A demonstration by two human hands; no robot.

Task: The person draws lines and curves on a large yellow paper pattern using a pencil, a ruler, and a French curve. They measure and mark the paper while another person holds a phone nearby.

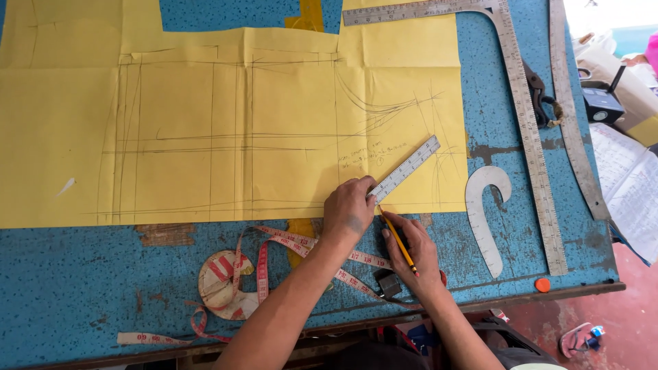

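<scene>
A large yellow pattern paper [226,116] with pencil lines lies on a blue speckled table [68,281]. My left hand [349,209] presses down the near end of a short steel ruler [411,164] that runs diagonally across the paper's lower right part. Just below it, my right hand [415,253] holds a yellow pencil [396,241], its tip at the ruler's near end by the paper's lower edge.
A red and white measuring tape [274,264] coils near the front edge. A white hooked curve template [486,205], a long L-square [531,151], a curved metal ruler [572,116] and dark scissors [538,96] lie to the right. Papers [627,185] sit beyond the table's right edge.
</scene>
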